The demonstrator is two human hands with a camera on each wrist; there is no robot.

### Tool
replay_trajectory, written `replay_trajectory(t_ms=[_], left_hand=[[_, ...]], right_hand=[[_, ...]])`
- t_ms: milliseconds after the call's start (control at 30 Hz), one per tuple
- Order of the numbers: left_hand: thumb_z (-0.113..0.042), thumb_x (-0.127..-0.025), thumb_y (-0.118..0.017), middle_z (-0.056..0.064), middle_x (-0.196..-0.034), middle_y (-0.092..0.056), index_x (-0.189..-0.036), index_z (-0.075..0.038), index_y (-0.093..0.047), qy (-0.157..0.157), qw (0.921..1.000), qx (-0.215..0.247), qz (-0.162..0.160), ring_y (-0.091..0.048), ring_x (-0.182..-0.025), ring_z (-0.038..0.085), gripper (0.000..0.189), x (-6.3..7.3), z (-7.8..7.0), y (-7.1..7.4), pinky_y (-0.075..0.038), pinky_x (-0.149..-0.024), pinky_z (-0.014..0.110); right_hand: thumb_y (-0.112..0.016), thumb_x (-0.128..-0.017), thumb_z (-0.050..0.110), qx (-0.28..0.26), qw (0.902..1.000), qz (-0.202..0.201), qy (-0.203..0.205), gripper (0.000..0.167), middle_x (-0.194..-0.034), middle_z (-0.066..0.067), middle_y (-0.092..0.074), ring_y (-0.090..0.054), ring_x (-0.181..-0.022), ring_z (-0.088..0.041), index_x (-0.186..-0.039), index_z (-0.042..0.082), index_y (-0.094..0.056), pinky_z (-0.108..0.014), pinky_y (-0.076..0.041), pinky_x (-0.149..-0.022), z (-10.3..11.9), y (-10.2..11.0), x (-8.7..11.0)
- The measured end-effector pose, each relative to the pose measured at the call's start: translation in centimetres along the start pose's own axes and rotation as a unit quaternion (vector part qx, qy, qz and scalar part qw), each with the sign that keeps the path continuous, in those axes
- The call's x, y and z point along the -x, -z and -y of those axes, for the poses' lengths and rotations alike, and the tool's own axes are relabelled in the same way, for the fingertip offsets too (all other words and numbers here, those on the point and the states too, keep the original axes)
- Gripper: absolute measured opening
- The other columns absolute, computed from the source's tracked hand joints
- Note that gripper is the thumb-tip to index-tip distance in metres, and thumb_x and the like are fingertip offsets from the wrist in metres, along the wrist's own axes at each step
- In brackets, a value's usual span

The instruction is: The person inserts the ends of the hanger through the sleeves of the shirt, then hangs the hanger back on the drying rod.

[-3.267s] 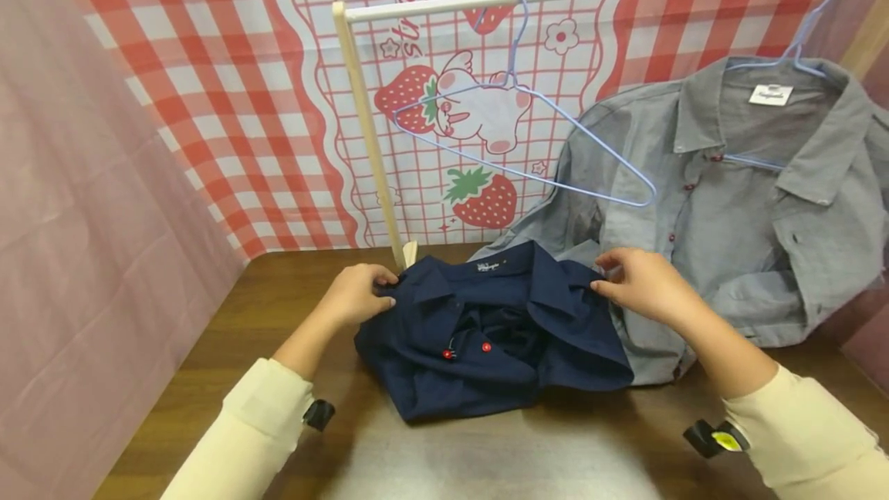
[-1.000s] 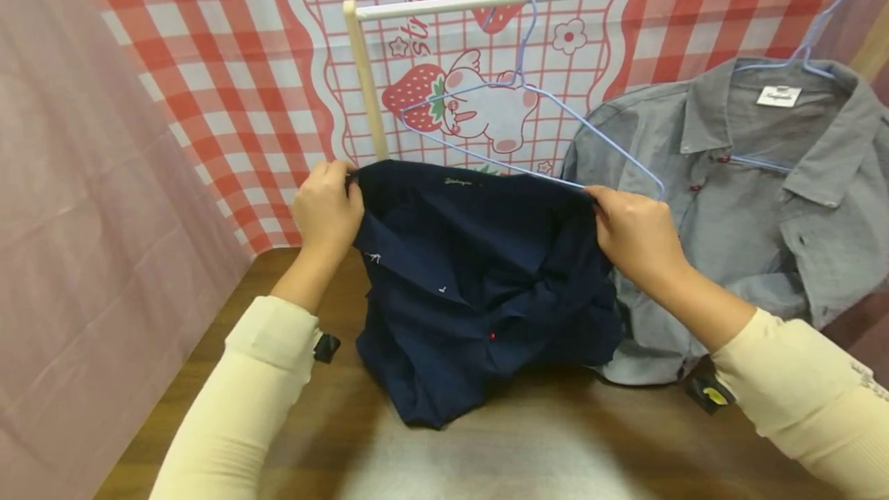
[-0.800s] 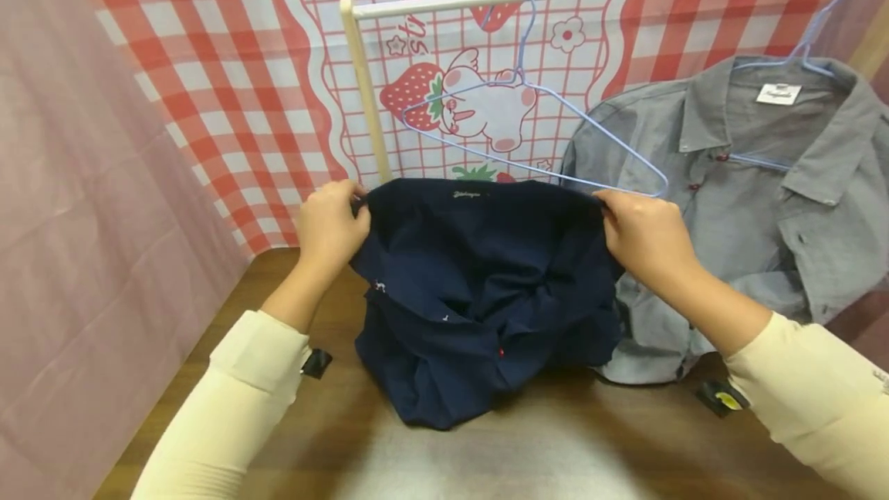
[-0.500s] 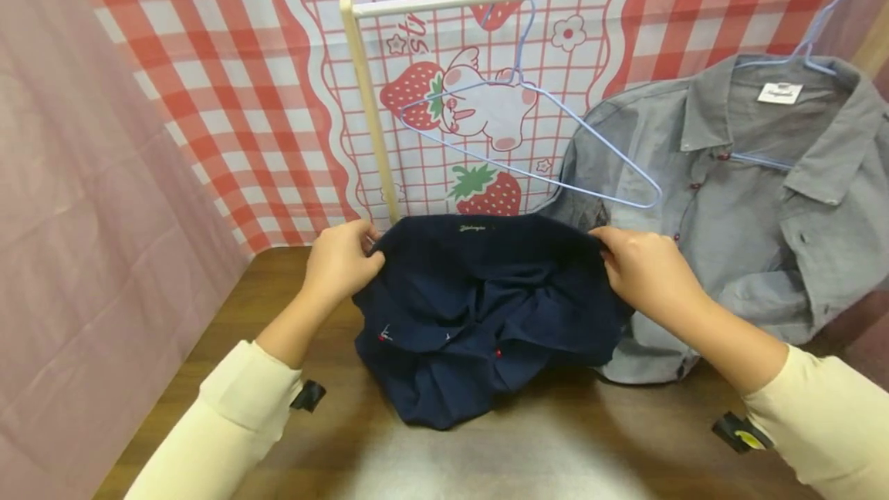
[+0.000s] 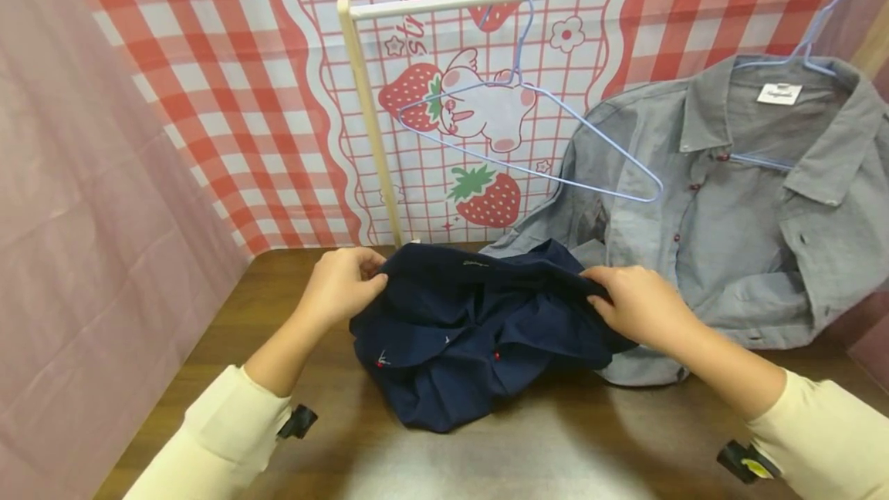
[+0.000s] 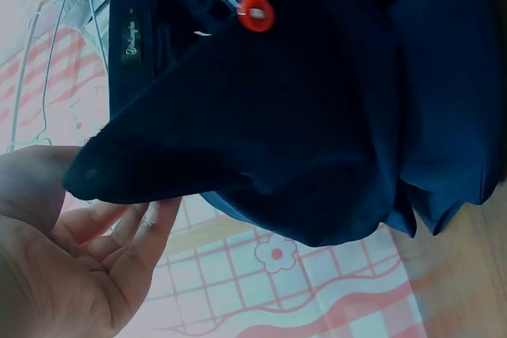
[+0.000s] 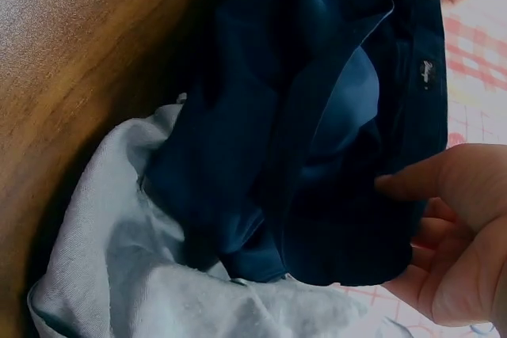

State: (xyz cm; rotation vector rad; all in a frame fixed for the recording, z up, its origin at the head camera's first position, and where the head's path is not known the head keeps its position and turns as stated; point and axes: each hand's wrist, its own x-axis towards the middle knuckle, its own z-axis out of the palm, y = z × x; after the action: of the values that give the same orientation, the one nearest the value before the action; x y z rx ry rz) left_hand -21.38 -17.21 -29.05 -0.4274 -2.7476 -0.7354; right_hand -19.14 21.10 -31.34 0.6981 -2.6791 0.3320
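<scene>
Step in hand, judging from the pose: opening and straightening the navy shirt (image 5: 479, 346) by its collar (image 5: 430, 257). Left hand (image 5: 340, 284) pinching the left end of the collar between thumb and fingers; right hand (image 5: 642, 307) pinching the opposite end in similar manner, thumb on the inner side. Place of the navy shirt: between both hands, with the lower part resting on the desk (image 5: 528, 454) in bunched folds, below the bare hanger (image 5: 518, 82) and close against the grey shirt (image 5: 736, 207).

To do this well, bring the two ends to equal height, the right one looking a little lower now, and pull gently outward to remove the sag. Take only the edge of the cloth, not a thick handful, so as to leave the neck opening free. Use the label (image 6: 131, 37) inside the collar as a sign of the middle. Shake lightly to loosen the crumpled front, with attention to the red button (image 6: 257, 25) and its white threads (image 6: 234, 5), probably easy to catch. Avoid dragging the grey shirt along. Not possible to tell: position of the sleeves, free or trapped inside the folds.
</scene>
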Motion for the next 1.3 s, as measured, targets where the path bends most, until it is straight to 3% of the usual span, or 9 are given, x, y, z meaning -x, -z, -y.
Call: replay_trajectory(t_ms=[233, 467, 600, 733, 867, 1000, 1133, 1300], left_hand=[[-0.016, -0.085, -0.072, 0.004, -0.081, -0.070, -0.094, -0.005, -0.074, 0.014, 0.9994, 0.028, -0.017, -0.061, -0.070, 0.018, 0.014, -0.1, -0.3, 0.2, -0.050, -0.069, 0.039], [-0.017, -0.086, -0.071, 0.003, -0.080, -0.070, -0.093, -0.005, -0.074, 0.014, 0.9991, 0.034, -0.020, -0.060, -0.068, 0.017, 0.015, -0.1, -0.4, 0.4, -0.049, -0.068, 0.038], [-0.017, -0.085, -0.071, 0.003, -0.078, -0.069, -0.092, -0.005, -0.074, 0.010, 0.9993, 0.033, -0.015, -0.059, -0.065, 0.016, 0.014, -0.2, -0.6, 0.4, -0.048, -0.065, 0.036], [-0.016, -0.085, -0.072, 0.004, -0.080, -0.070, -0.094, -0.004, -0.074, -0.001, 0.9998, 0.018, -0.010, -0.063, -0.071, 0.019, 0.015, -0.6, -0.9, 0.2, -0.050, -0.068, 0.038], [-0.015, -0.085, -0.072, 0.006, -0.082, -0.071, -0.095, -0.003, -0.075, -0.017, 0.9998, 0.001, -0.009, -0.065, -0.077, 0.022, 0.016, -1.0, -1.2, 0.2, -0.052, -0.072, 0.041], [-0.014, -0.084, -0.073, 0.007, -0.083, -0.071, -0.096, -0.003, -0.075, -0.031, 0.9994, -0.011, -0.007, -0.065, -0.079, 0.022, 0.016, -1.1, -1.3, 0.1, -0.052, -0.073, 0.041], [-0.013, -0.083, -0.074, 0.006, -0.082, -0.070, -0.096, -0.005, -0.075, -0.032, 0.9993, -0.021, -0.001, -0.065, -0.079, 0.023, 0.015, -1.1, -1.3, 0.1, -0.052, -0.073, 0.041], [-0.011, -0.081, -0.074, 0.007, -0.083, -0.070, -0.098, -0.007, -0.074, -0.039, 0.9989, -0.025, 0.005, -0.065, -0.080, 0.024, 0.017, -1.1, -1.4, 0.3, -0.051, -0.073, 0.042]], right_hand=[[-0.079, -0.077, 0.011, -0.011, 0.9999, 0.007, -0.001, 0.032, -0.092, -0.013, -0.072, -0.068, -0.078, -0.032, -0.106, 0.001, -0.069, -0.051, -0.052, -0.068, -0.6, 0.6, 0.1], [-0.080, -0.076, 0.011, -0.020, 0.9996, 0.016, 0.009, 0.027, -0.088, -0.008, -0.073, -0.068, -0.071, -0.022, -0.100, 0.002, -0.070, -0.047, -0.052, -0.066, -0.3, 2.0, -0.1], [-0.080, -0.076, 0.012, -0.020, 0.9994, 0.018, 0.019, 0.025, -0.085, -0.005, -0.072, -0.067, -0.069, -0.018, -0.098, 0.004, -0.071, -0.044, -0.052, -0.065, 0.0, 3.8, -0.6], [-0.081, -0.077, 0.014, 0.000, 0.9994, 0.026, 0.022, 0.027, -0.080, -0.002, -0.071, -0.067, -0.067, -0.016, -0.099, 0.004, -0.071, -0.042, -0.052, -0.063, 0.3, 6.8, -1.8], [-0.081, -0.078, 0.016, 0.030, 0.9990, 0.031, 0.008, 0.031, -0.082, -0.007, -0.072, -0.068, -0.071, -0.022, -0.104, 0.002, -0.071, -0.046, -0.051, -0.064, 0.6, 10.0, -3.3], [-0.081, -0.079, 0.018, 0.056, 0.9981, 0.025, -0.010, 0.039, -0.099, -0.018, -0.069, -0.066, -0.087, -0.033, -0.110, 0.000, -0.069, -0.053, -0.048, -0.072, 0.8, 12.3, -5.0], [-0.080, -0.079, 0.019, 0.072, 0.9964, 0.025, -0.037, 0.055, -0.121, -0.030, -0.054, -0.055, -0.104, -0.045, -0.125, -0.003, -0.059, -0.061, -0.043, -0.080, 0.9, 13.5, -6.5], [-0.076, -0.083, 0.019, 0.088, 0.9933, 0.042, -0.063, 0.067, -0.133, -0.038, -0.042, -0.043, -0.117, -0.053, -0.136, -0.007, -0.045, -0.067, -0.036, -0.091, 0.6, 14.4, -8.4]])
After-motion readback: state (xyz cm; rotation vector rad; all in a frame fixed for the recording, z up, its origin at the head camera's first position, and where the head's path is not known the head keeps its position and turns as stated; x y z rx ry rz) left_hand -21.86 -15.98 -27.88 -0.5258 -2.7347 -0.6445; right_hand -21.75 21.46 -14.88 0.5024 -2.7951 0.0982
